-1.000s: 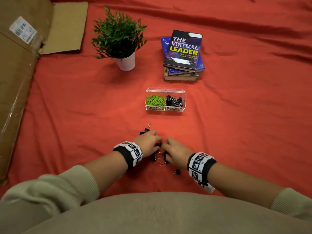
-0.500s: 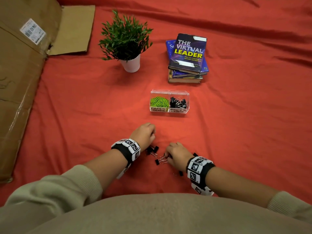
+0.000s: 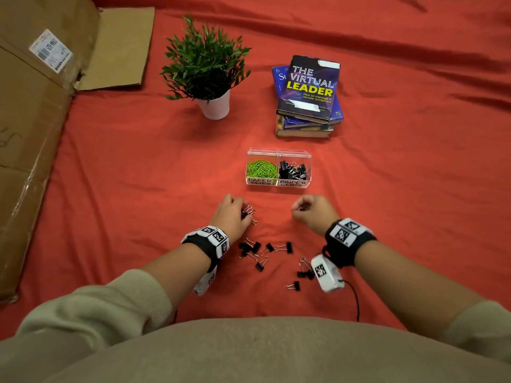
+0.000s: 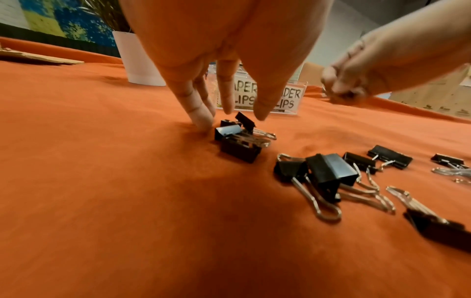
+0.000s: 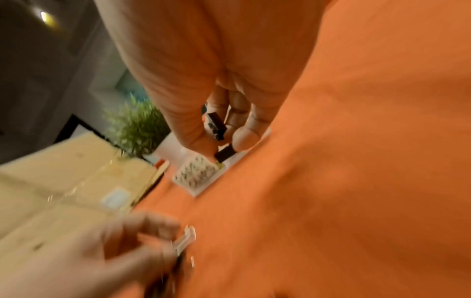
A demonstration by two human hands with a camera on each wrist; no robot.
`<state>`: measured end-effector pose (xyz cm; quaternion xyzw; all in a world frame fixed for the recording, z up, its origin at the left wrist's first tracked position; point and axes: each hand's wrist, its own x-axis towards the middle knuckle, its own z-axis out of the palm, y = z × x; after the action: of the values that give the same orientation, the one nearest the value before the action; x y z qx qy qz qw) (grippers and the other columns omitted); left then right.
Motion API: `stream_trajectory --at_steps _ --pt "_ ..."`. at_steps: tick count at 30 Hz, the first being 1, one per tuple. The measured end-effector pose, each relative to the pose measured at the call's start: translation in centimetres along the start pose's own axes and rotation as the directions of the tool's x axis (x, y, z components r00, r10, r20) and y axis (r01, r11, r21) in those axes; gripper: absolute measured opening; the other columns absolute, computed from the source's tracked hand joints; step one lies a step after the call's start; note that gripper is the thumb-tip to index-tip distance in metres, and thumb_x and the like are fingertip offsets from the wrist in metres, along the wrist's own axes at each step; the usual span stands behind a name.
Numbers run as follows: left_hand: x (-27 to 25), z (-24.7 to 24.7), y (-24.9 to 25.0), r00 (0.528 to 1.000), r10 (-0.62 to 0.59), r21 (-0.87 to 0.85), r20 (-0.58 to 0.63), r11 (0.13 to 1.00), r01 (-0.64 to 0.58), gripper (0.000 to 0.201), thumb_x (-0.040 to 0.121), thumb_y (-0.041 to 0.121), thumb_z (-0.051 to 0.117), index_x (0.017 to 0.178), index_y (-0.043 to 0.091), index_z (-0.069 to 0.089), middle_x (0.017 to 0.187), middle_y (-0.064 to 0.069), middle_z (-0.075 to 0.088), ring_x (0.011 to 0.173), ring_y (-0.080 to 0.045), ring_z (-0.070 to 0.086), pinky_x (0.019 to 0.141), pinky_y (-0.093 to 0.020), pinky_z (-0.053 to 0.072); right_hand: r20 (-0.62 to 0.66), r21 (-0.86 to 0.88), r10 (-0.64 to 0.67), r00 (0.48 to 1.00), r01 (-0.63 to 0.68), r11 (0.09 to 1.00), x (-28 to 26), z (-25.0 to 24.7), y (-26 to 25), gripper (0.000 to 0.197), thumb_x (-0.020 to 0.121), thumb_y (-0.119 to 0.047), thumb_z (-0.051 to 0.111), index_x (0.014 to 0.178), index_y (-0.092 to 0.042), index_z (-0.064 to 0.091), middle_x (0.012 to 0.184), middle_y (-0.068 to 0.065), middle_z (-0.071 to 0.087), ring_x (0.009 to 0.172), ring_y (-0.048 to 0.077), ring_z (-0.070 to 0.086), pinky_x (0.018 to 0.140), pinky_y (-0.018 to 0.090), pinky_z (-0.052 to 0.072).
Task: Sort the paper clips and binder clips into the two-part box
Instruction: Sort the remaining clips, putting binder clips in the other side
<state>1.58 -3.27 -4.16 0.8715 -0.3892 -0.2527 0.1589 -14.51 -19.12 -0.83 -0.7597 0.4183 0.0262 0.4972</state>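
A red cloth (image 3: 116,167) covers the tabletop. A flattened carton (image 3: 33,128) lies along its left edge. At the far side stand a potted plant (image 3: 206,67) and, to its right, a stack of books (image 3: 308,98). Nearer, in the middle, sits the clear two-part box (image 3: 278,184): green paper clips (image 3: 261,169) fill its left part, labelled PAPER CLIPS, and black binder clips (image 3: 293,170) its right part, labelled BINDER CLIPS.

The left hand (image 3: 231,217) is down on the cloth in front of the box, fingers (image 4: 201,117) reaching almost straight to the cloth and touching a small heap of clips (image 4: 241,139) without closing round them. The right hand (image 3: 313,211) is raised a little, just short of the box's right part, fingers curled and pinching a black clip (image 5: 219,129); a second one shows at the fingertips.

More loose clips (image 3: 262,251) lie scattered on the cloth between the two wrists.
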Motion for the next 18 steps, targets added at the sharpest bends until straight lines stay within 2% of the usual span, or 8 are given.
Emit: stream_trajectory --at_steps 2,5,9,12,15,18 --pt "0.3 0.2 0.1 0.999 -0.008 0.007 0.038 1.0 0.008 0.038 0.084 0.026 0.065 0.118 0.011 0.058 0.114 -0.011 0.05 0.112 -0.028 0.052 0.102 -0.039 0.042 -0.099 0.041 -0.04 0.994 0.045 0.998 1.9 -1.7 -1.7 0.025 0.076 0.002 0.069 0.067 -0.02 0.059 0.066 -0.005 0.059 0.063 0.008 0.053 0.064 0.019 0.045" --pt "0.5 0.3 0.3 0.998 -0.012 0.009 0.067 1.0 0.011 0.036 0.085 0.019 0.065 0.119 0.01 0.059 0.114 -0.012 0.051 0.113 -0.03 0.052 0.102 -0.036 0.041 -0.172 -0.032 -0.092 0.981 0.088 0.996 4.7 -3.3 -3.8 0.016 0.076 -0.001 0.068 0.073 -0.015 0.062 0.071 0.002 0.062 0.066 0.014 0.056 0.067 0.028 0.048" --pt "0.7 0.0 0.4 0.997 -0.024 0.058 0.077 0.998 0.019 0.038 0.085 0.021 0.065 0.12 0.009 0.057 0.116 -0.013 0.05 0.113 -0.031 0.052 0.101 -0.038 0.041 -0.142 -0.241 -0.18 0.973 0.142 0.96 6.9 -3.8 -4.8 0.012 0.078 -0.005 0.061 0.078 -0.016 0.062 0.077 0.005 0.062 0.072 0.018 0.054 0.066 0.03 0.046" --pt "0.8 -0.1 0.5 0.996 -0.012 0.053 0.091 0.999 0.007 0.035 0.086 0.018 0.064 0.119 0.01 0.057 0.117 -0.012 0.047 0.111 -0.032 0.054 0.101 -0.037 0.042 -0.114 -0.405 -0.287 0.951 0.219 0.888 6.6 -3.3 -4.5 0.008 0.079 -0.012 0.065 0.087 -0.014 0.066 0.092 0.006 0.059 0.084 0.018 0.051 0.079 0.032 0.045" --pt "0.7 -0.1 0.5 0.993 -0.006 0.067 0.12 0.998 -0.002 0.032 0.087 0.015 0.062 0.118 0.009 0.058 0.117 -0.012 0.046 0.108 -0.032 0.056 0.099 -0.038 0.044 0.034 -0.49 -0.357 0.933 0.327 0.808 3.7 -1.6 -4.2 0.011 0.083 -0.016 0.061 0.093 -0.015 0.066 0.1 0.003 0.056 0.092 0.015 0.049 0.084 0.029 0.043" --pt "0.6 0.0 0.4 0.992 0.016 0.074 0.127 0.997 -0.026 0.029 0.086 0.013 0.06 0.115 0.009 0.061 0.114 -0.012 0.049 0.108 -0.032 0.056 0.097 -0.038 0.044 0.338 -0.524 -0.21 0.917 0.369 0.767 -0.4 1.1 -2.2 0.017 0.083 -0.015 0.059 0.1 -0.012 0.064 0.105 0.006 0.059 0.096 0.02 0.056 0.086 0.031 0.046"
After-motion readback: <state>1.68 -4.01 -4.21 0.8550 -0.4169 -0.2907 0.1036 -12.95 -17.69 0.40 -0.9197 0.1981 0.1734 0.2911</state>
